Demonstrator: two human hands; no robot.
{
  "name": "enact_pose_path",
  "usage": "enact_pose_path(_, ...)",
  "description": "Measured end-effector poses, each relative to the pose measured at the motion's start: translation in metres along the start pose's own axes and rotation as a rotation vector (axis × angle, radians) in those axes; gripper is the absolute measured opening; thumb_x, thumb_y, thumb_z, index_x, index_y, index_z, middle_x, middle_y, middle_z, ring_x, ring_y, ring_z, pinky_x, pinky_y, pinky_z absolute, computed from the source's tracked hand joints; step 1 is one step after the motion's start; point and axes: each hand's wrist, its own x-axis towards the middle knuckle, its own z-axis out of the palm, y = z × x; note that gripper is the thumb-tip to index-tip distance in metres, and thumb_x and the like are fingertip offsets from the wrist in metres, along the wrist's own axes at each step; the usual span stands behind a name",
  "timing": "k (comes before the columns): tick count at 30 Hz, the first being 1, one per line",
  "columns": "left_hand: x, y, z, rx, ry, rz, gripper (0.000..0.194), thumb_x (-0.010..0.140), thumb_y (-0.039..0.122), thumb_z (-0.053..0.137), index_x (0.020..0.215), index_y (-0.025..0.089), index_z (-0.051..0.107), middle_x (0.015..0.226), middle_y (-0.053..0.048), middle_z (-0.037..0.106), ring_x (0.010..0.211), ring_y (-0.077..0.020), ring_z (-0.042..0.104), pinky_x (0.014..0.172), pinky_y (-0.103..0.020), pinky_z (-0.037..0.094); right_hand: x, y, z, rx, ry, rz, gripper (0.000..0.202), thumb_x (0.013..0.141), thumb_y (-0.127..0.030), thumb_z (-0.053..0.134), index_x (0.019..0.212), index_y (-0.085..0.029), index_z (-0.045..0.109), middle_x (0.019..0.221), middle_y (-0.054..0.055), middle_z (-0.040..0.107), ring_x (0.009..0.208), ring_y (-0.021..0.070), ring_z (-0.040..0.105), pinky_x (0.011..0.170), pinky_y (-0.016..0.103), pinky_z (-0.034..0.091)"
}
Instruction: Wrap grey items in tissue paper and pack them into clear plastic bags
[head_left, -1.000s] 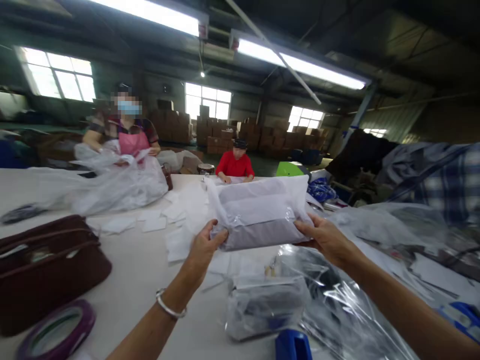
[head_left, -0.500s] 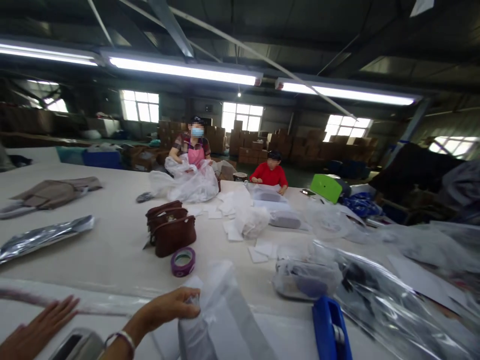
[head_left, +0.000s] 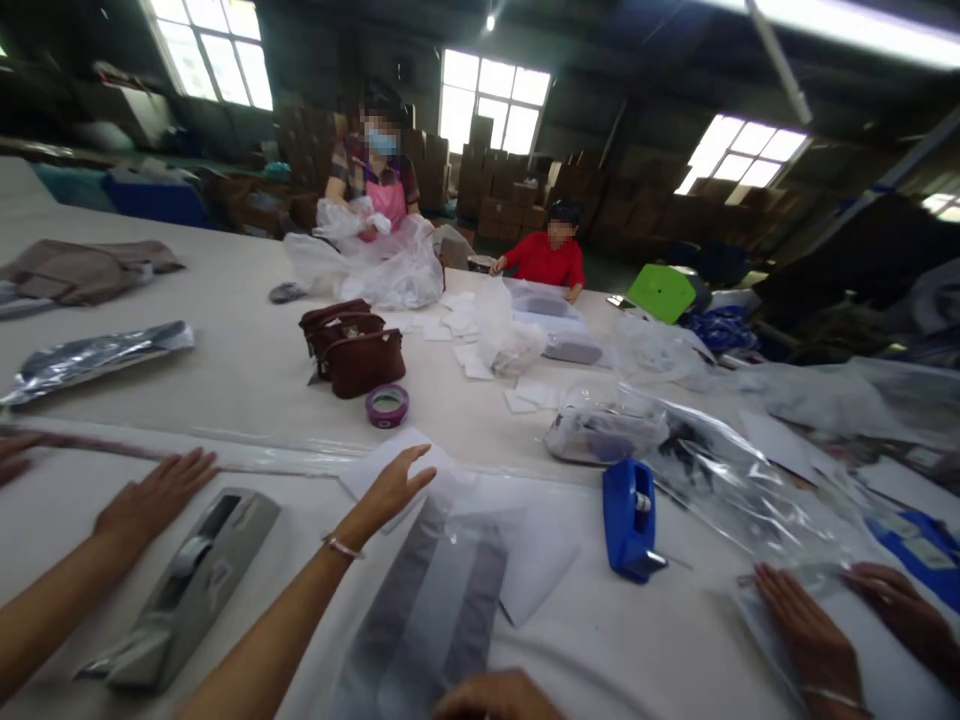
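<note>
My left hand (head_left: 397, 487), with a bracelet at the wrist, is open above the table, thumb apart from the fingers. Below it lies a clear plastic bag (head_left: 431, 600) that looks grey with a paler strip down its middle. At the bottom edge, my right hand (head_left: 499, 697) is beside or on the bag's lower right side; its fingers are mostly cut off. White sheets of paper (head_left: 536, 560) lie beside and under the bag. A blue tape dispenser (head_left: 626, 520) stands to the right and a grey tape dispenser (head_left: 199, 590) to the left.
A co-worker's hand (head_left: 157, 495) rests flat at left; another's hands (head_left: 814, 625) press a clear bag at right. Brown leather bags (head_left: 356, 350) and purple tape (head_left: 388, 405) sit ahead. Two people are across the table (head_left: 247, 380). Plastic-wrapped items (head_left: 607, 430) lie right.
My left hand has let go of the plastic bag and opened. The bag now lies flatter. My right hand has come into view at the bottom, and the view has tipped downward.
</note>
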Motion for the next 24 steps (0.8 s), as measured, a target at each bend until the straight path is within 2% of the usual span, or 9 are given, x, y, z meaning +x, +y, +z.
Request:
enact_pose_path(2, -0.041, -0.015, -0.003, 0.065, 0.054, -0.005, 0.067, 0.080, 0.054, 0.057, 0.134, 0.015, 0.052, 0.144, -0.017, 0.050, 0.137, -0.0320, 0.041, 0.118, -0.046, 0.024, 0.007, 0.007, 0.003, -0.063, 0.057, -0.001, 0.042, 0.072, -0.036, 0.067, 0.112, -0.049, 0.068, 0.109, -0.008, 0.073, 0.111, 0.0321, 0.065, 0.091, 0.049, 0.058)
enact_pose_path(4, -0.088, -0.030, 0.009, 0.223, 0.153, 0.044, 0.064, 0.081, 0.051, 0.058, 0.134, 0.017, 0.053, 0.144, -0.017, 0.051, 0.137, -0.0338, 0.041, 0.117, -0.051, 0.027, 0.021, 0.013, -0.004, -0.129, 0.066, -0.034, 0.040, 0.079, -0.030, 0.063, 0.117, -0.040, 0.068, 0.116, -0.001, 0.071, 0.113, 0.0304, 0.063, 0.100, 0.051, 0.051)
enact_pose_path(7, -0.149, -0.049, 0.049, 0.563, 0.250, 0.183, 0.066, 0.082, 0.039, 0.062, 0.144, 0.026, 0.043, 0.152, -0.010, 0.043, 0.142, -0.0341, 0.036, 0.113, -0.053, 0.034, 0.050, 0.026, -0.017, -0.334, 0.024, -0.167, 0.047, 0.086, -0.025, 0.059, 0.133, -0.027, 0.059, 0.138, 0.009, 0.058, 0.131, 0.0300, 0.049, 0.112, 0.053, 0.037)
enact_pose_path(9, -0.173, -0.058, 0.075, 0.730, 0.241, 0.236, 0.078, 0.078, 0.025, 0.063, 0.149, 0.031, 0.033, 0.155, -0.008, 0.040, 0.142, -0.0340, 0.036, 0.111, -0.054, 0.037, 0.074, 0.039, -0.022, -0.441, -0.041, -0.193, 0.054, 0.086, -0.026, 0.060, 0.140, -0.023, 0.052, 0.147, 0.011, 0.048, 0.140, 0.0307, 0.037, 0.117, 0.055, 0.028)
enact_pose_path(12, -0.189, -0.071, 0.098, 0.827, 0.281, 0.226, 0.085, 0.076, 0.013, 0.058, 0.152, 0.035, 0.025, 0.157, -0.007, 0.035, 0.142, -0.0327, 0.036, 0.111, -0.055, 0.038, 0.113, 0.060, -0.025, -0.452, -0.081, -0.089, 0.062, 0.084, -0.030, 0.064, 0.143, -0.021, 0.047, 0.153, 0.013, 0.040, 0.145, 0.0319, 0.027, 0.119, 0.057, 0.017)
enact_pose_path(15, -0.198, -0.091, 0.103, 0.678, 0.455, 0.059, 0.078, 0.085, 0.028, 0.056, 0.153, 0.030, 0.018, 0.158, -0.013, 0.031, 0.143, -0.0329, 0.034, 0.110, -0.054, 0.040, 0.154, 0.078, -0.031, -0.371, -0.071, 0.009, 0.073, 0.082, -0.038, 0.068, 0.146, -0.016, 0.042, 0.157, 0.017, 0.031, 0.147, 0.0338, 0.021, 0.120, 0.057, 0.012)
enact_pose_path(17, -0.207, -0.105, 0.103, 0.502, 0.520, -0.148, 0.079, 0.086, 0.040, 0.053, 0.153, 0.023, 0.016, 0.155, -0.018, 0.035, 0.141, -0.0341, 0.038, 0.109, -0.054, 0.042, 0.178, 0.086, -0.038, -0.304, -0.100, 0.046, 0.081, 0.078, -0.045, 0.071, 0.147, -0.015, 0.039, 0.156, 0.018, 0.032, 0.144, 0.0348, 0.027, 0.118, 0.055, 0.019)
enact_pose_path(21, -0.218, -0.111, 0.095, 0.203, 0.410, -0.517, 0.076, 0.077, 0.050, 0.054, 0.142, 0.016, 0.034, 0.140, -0.019, 0.053, 0.130, -0.0362, 0.051, 0.107, -0.051, 0.044, 0.209, 0.092, -0.049, -0.104, -0.285, 0.116, 0.068, 0.070, -0.050, 0.076, 0.130, -0.021, 0.060, 0.129, 0.009, 0.064, 0.118, 0.0306, 0.058, 0.104, 0.045, 0.043)
enact_pose_path(24, -0.207, -0.094, 0.082, 0.036, 0.295, -0.609, 0.061, 0.072, 0.046, 0.058, 0.126, 0.018, 0.051, 0.125, -0.014, 0.066, 0.118, -0.0342, 0.061, 0.100, -0.046, 0.048, 0.213, 0.093, -0.050, 0.029, -0.384, 0.176, 0.049, 0.070, -0.053, 0.076, 0.108, -0.022, 0.071, 0.107, 0.004, 0.072, 0.103, 0.0272, 0.064, 0.092, 0.039, 0.048)
